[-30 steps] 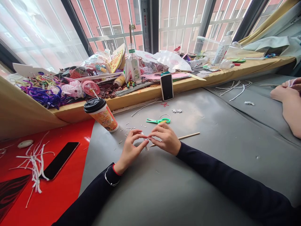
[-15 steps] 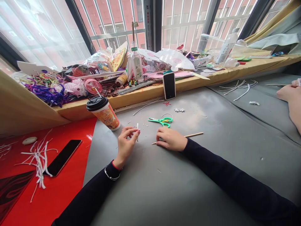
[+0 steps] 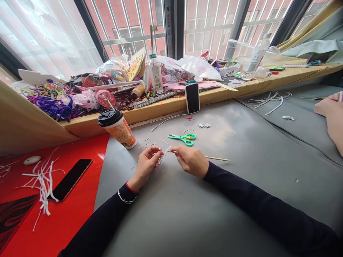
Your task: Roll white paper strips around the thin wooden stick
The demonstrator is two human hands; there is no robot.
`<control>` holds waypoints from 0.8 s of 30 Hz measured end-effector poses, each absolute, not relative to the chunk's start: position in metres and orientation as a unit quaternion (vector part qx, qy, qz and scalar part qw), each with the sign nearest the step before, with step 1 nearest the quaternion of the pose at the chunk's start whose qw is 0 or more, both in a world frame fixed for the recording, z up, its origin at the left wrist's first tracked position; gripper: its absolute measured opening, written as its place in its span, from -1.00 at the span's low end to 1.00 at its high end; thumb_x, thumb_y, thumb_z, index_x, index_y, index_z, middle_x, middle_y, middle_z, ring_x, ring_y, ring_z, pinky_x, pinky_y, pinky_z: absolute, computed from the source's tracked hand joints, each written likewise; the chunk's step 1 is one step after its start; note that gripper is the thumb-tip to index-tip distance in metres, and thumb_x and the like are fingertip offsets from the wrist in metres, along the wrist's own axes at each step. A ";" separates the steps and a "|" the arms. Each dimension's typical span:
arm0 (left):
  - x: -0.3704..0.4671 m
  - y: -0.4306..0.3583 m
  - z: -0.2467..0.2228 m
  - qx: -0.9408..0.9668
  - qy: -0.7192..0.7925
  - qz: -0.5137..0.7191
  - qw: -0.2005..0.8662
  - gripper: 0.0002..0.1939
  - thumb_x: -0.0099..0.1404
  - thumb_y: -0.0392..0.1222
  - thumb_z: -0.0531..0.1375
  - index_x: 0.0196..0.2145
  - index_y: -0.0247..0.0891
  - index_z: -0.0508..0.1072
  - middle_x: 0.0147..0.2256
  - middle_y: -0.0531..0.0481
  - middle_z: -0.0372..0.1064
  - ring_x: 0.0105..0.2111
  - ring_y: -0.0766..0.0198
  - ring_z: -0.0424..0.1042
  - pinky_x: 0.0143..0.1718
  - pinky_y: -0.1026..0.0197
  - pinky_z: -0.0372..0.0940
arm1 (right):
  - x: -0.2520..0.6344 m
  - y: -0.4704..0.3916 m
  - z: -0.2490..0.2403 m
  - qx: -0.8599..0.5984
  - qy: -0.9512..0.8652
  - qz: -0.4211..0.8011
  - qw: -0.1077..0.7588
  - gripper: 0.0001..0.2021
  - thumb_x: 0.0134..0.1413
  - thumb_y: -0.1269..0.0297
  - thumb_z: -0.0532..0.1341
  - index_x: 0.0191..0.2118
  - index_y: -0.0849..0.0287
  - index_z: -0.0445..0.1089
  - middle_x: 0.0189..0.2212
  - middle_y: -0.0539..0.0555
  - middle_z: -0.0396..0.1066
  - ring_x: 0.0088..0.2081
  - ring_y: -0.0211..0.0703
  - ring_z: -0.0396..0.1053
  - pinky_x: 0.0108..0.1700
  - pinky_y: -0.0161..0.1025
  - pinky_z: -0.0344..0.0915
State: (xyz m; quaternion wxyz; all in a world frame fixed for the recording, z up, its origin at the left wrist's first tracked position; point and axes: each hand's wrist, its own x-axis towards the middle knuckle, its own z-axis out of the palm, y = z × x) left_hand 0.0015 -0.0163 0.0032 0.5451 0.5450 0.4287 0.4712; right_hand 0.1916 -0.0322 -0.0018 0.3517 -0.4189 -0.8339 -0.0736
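My left hand (image 3: 146, 165) pinches a small knotted piece of white cord (image 3: 160, 160) between thumb and fingertips. A white strip curves up from it toward my right hand (image 3: 191, 161). That hand is closed around a thin wooden stick (image 3: 218, 159), whose pointed end reaches the white strip; whether they touch I cannot tell. The stick's other end sticks out to the right past the wrist. Just beyond my right hand lie green-handled scissors (image 3: 189, 139). Tiny white scraps (image 3: 150, 144) are scattered on the grey mat near my left hand.
A paper cup (image 3: 118, 130) stands left of my hands. Behind are a propped phone (image 3: 192, 98), white knotted pieces (image 3: 203, 125) and a red one (image 3: 190, 118). Another phone (image 3: 71, 178) and white strips (image 3: 44, 178) lie left. Another person's hand (image 3: 328, 109) is at right.
My right hand has lifted from the mat and brought the stick's tip up beside the white cord. The left hand has shifted slightly right and turned, bringing the two hands closer together.
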 end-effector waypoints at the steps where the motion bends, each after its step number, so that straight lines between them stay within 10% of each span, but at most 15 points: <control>1: 0.002 -0.017 0.004 0.546 0.429 0.469 0.545 -0.72 0.07 -0.09 0.27 -0.29 -0.26 0.35 -0.43 0.08 0.32 -0.68 0.55 0.13 -0.71 0.41 -0.02 | 0.191 -0.033 -0.001 -0.410 -0.836 -0.079 0.357 -0.74 0.18 0.40 -0.02 -0.07 0.12 0.28 -0.32 -0.02 0.44 -0.40 -0.35 0.34 -0.44 -0.38 0.10; 24: 0.001 -0.017 0.003 0.548 0.410 0.466 0.561 -0.72 0.09 -0.06 0.24 -0.29 -0.27 0.39 -0.48 0.03 0.39 -0.67 0.48 0.20 -0.70 0.39 0.11 | 0.194 -0.035 0.000 -0.436 -0.810 -0.139 0.367 -0.78 0.20 0.26 0.05 -0.17 0.00 0.43 -0.51 -0.06 0.40 -0.47 -0.40 0.29 -0.46 -0.37 0.03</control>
